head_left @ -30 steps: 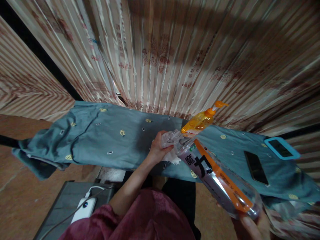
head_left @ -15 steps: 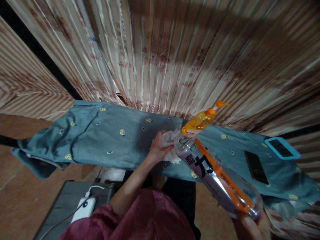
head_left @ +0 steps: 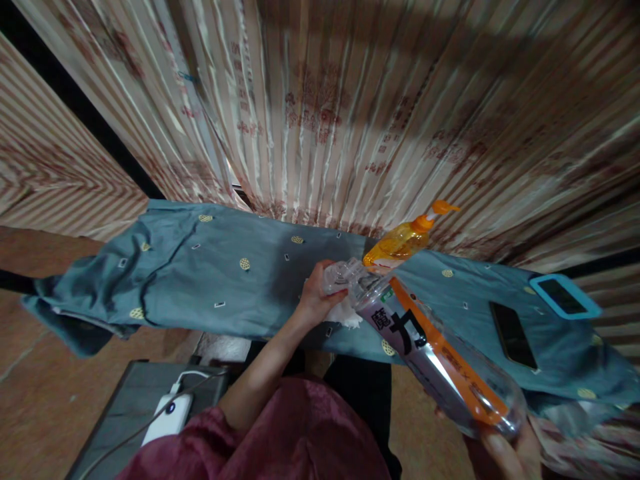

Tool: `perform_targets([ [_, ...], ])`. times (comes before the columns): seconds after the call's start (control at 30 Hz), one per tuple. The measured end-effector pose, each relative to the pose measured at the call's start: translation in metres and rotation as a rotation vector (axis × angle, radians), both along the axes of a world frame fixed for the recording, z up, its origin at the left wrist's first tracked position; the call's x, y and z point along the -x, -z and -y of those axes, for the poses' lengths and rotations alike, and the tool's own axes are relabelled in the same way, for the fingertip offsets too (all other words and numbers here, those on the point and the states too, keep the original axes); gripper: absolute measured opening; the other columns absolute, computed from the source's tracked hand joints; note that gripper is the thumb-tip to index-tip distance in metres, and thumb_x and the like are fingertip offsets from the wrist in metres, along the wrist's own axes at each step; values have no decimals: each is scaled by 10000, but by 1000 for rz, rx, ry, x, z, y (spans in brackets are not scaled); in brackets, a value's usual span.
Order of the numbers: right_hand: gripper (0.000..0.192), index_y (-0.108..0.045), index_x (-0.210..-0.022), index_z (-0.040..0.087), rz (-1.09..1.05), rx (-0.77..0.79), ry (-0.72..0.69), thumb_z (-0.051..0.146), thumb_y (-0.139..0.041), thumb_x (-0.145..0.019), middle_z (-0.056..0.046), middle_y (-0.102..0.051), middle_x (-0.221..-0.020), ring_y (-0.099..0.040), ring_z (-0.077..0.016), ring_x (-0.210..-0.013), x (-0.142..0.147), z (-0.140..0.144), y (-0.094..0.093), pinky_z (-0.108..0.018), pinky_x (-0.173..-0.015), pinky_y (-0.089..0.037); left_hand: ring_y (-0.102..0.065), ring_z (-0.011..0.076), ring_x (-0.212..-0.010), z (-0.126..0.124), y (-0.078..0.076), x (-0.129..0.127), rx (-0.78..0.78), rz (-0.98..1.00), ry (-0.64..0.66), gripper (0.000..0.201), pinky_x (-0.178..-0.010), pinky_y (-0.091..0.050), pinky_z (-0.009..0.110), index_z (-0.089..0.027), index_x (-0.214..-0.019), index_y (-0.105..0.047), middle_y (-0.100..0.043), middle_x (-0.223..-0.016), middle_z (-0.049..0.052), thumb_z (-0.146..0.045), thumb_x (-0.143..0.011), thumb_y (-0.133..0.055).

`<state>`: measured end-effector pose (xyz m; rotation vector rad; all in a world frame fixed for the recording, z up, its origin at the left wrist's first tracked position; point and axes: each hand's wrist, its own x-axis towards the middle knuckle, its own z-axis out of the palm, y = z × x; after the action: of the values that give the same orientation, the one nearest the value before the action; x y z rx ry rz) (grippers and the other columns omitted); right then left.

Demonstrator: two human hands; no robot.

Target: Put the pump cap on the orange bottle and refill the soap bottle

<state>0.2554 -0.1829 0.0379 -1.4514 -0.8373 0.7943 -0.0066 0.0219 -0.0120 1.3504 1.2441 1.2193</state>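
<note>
I see a clear plastic bottle (head_left: 435,360) lying tilted across the lower right, its label purple-grey with black characters and an orange stripe along its length. My right hand (head_left: 510,453) cups its base at the frame's bottom edge, its grip closed around it. My left hand (head_left: 315,297) pinches the clear cap end, with a white tissue (head_left: 345,313) just under it. Behind the neck stands an orange pump bottle (head_left: 403,240) on the blue cloth (head_left: 225,280) covering the surface. Two phones (head_left: 513,333) lie to the right.
</note>
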Motion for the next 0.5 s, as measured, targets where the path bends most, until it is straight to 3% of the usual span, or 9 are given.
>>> perform_targets([
  [0.1, 784, -688, -1461, 306, -113, 52, 63, 512, -889, -731, -12, -764, -1325, -741, -187, -1054, 8, -2, -10, -202, -986, -583, -758, 259, -1090, 0, 0, 0, -1, -18, -7, 628, -994, -601, 385, -242, -1245, -609, -773, -1199, 42, -161, -702, -914],
  [0.23, 781, -702, -1427, 309, -110, 67, 65, 541, -896, -707, -39, -748, -1340, -727, -196, -1021, 13, -5, -17, -221, -859, -603, -760, 261, -1097, 0, -1, 1, 1, -19, -5, 635, -998, -606, 390, -248, -1253, -604, -775, -1206, 39, -172, -708, -919],
  [0.33, 822, -667, -1483, 345, -85, 71, 50, 571, -880, -723, -46, -719, -1397, -712, -214, -1045, 15, -5, -18, -254, -784, -602, -758, 264, -1089, 0, 0, 1, -11, -6, -3, 634, -1005, -608, 399, -243, -1248, -605, -772, -1192, 42, -177, -703, -922],
  [0.5, 687, -695, -1448, 299, -59, 16, 23, 525, -830, -814, -59, -744, -1339, -720, -205, -1013, 12, -4, -13, -254, -870, -599, -751, 281, -1099, 0, 2, 1, -15, 14, -7, 630, -1017, -608, 432, -240, -1248, -603, -761, -1202, 54, -184, -707, -921],
])
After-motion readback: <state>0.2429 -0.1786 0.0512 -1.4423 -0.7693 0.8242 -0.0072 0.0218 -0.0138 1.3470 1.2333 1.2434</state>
